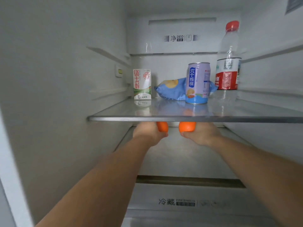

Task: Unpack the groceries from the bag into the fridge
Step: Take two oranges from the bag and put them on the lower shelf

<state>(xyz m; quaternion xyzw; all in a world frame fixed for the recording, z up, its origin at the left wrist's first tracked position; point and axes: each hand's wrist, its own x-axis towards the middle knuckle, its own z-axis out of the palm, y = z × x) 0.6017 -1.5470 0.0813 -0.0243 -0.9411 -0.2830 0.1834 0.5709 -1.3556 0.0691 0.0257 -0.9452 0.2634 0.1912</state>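
Both arms reach under the glass shelf (180, 119). Left hand (148, 132) grips one orange fruit (162, 126), right hand (202, 134) another (187, 126), likely to set both on the lower shelf. Above: milk carton (142, 84) back-left, can (198, 83) mid, water bottle (228, 58) right edge.

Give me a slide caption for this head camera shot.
Both hands, left and right, carry oranges under the glass shelf holding drinks.
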